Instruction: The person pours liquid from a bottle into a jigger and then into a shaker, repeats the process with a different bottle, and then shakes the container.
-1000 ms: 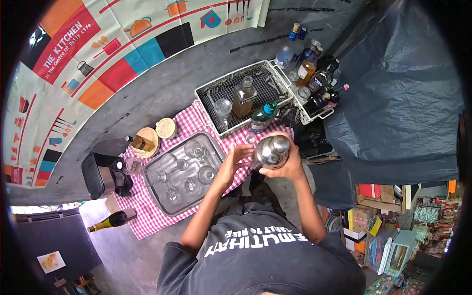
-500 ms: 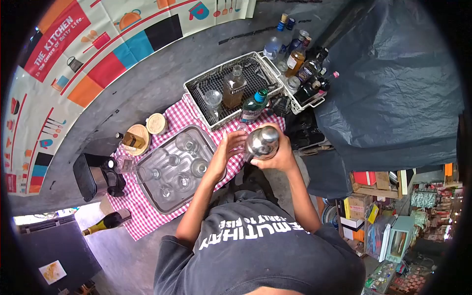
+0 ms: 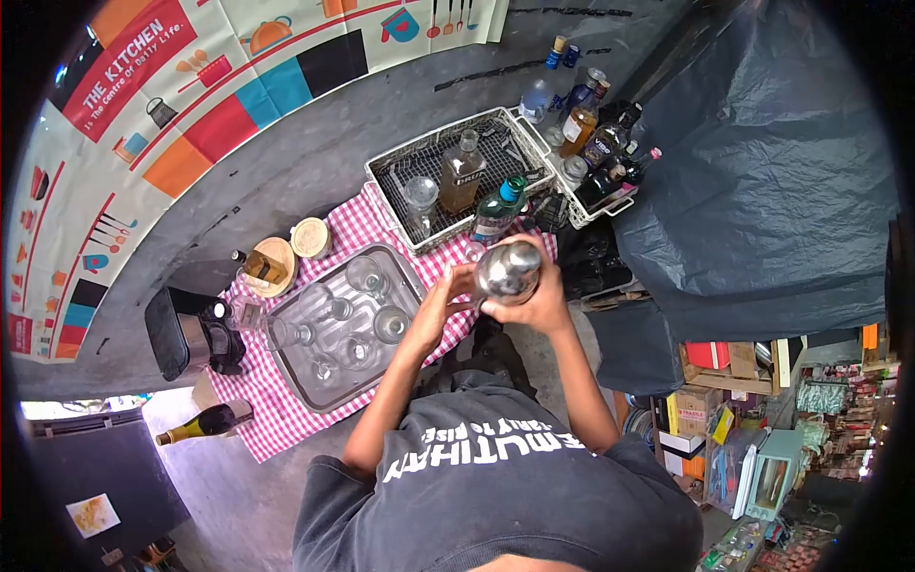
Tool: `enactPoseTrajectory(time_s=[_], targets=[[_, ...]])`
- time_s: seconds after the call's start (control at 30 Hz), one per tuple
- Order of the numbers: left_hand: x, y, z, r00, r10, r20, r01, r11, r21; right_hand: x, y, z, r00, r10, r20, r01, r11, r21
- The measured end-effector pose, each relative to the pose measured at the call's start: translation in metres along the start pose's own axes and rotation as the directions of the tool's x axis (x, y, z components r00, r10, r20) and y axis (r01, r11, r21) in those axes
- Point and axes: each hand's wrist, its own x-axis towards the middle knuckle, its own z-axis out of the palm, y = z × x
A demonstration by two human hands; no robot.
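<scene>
A shiny metal cocktail shaker point(image 3: 508, 271) is held up in front of my chest, over the table's near edge. My right hand point(image 3: 536, 300) is wrapped round its right side, with the thumb across the lower front. On the other side, my left hand point(image 3: 446, 303) has its fingers curved against the shaker; the fingertips are partly hidden behind it. Just beyond stands a green bottle point(image 3: 498, 210) with a blue band at its neck. To the left, a grey tray point(image 3: 303, 389) carries several clear glasses point(image 3: 392, 324), some lying on their sides.
A white wire basket point(image 3: 419, 246) holds a square bottle point(image 3: 463, 173) and a glass goblet point(image 3: 420, 198). Several bottles crowd a smaller basket point(image 3: 593, 215) at right. A checkered cloth point(image 3: 257, 434) covers the table. Wooden-topped containers point(image 3: 311, 237) and a dark wine bottle point(image 3: 208, 421) are at left.
My left hand's fingers have closed in from spread beside the shaker to against its side. The shaker stays in my right hand. The whole view has shifted slightly.
</scene>
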Motion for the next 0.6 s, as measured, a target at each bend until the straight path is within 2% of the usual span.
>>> enactPoseTrajectory(time_s=[0.03, 0.07, 0.13, 0.17, 0.23, 0.27, 0.37, 0.47, 0.53, 0.6], targets=[[0.000, -0.002, 0.001, 0.999, -0.010, -0.031, 0.011, 1.000, 0.022, 0.000, -0.003, 0.002, 0.996, -0.061, 0.058, 0.063, 0.997, -0.035], [0.002, -0.012, -0.004, 1.000, -0.008, -0.004, 0.008, 1.000, -0.002, -0.003, -0.002, 0.001, 0.993, -0.035, 0.110, 0.041, 0.998, -0.051], [-0.002, -0.007, 0.001, 0.997, -0.050, -0.064, 0.051, 0.998, 0.026, -0.005, 0.004, 0.000, 0.994, -0.053, 0.091, 0.063, 0.993, -0.102], [-0.002, -0.005, -0.001, 0.998, -0.060, -0.035, 0.061, 0.998, 0.028, -0.003, 0.007, 0.001, 0.993, -0.068, 0.093, 0.078, 0.991, -0.105], [-0.001, -0.015, -0.007, 0.998, -0.055, -0.005, 0.055, 0.998, 0.006, -0.005, 0.011, 0.004, 0.998, 0.066, -0.012, -0.066, 0.997, 0.032], [0.001, -0.020, -0.009, 0.998, -0.057, -0.009, 0.057, 0.998, 0.004, -0.006, 0.013, 0.005, 0.998, 0.063, -0.014, -0.062, 0.998, 0.028], [-0.002, -0.018, -0.006, 0.992, -0.103, -0.070, 0.104, 0.994, 0.015, -0.010, 0.010, 0.011, 0.996, -0.085, -0.005, 0.085, 0.996, -0.035], [-0.008, -0.005, -0.006, 0.989, -0.148, -0.019, 0.149, 0.987, 0.064, -0.009, 0.011, 0.010, 0.999, -0.005, 0.034, 0.004, 0.999, 0.046], [-0.010, -0.001, -0.006, 0.993, -0.119, 0.017, 0.118, 0.992, 0.047, -0.004, 0.015, 0.009, 0.997, 0.070, -0.022, -0.070, 0.998, 0.006], [-0.010, 0.001, -0.005, 0.989, -0.141, -0.041, 0.141, 0.990, -0.010, 0.000, 0.011, 0.012, 0.998, -0.017, -0.061, 0.017, 1.000, 0.015]])
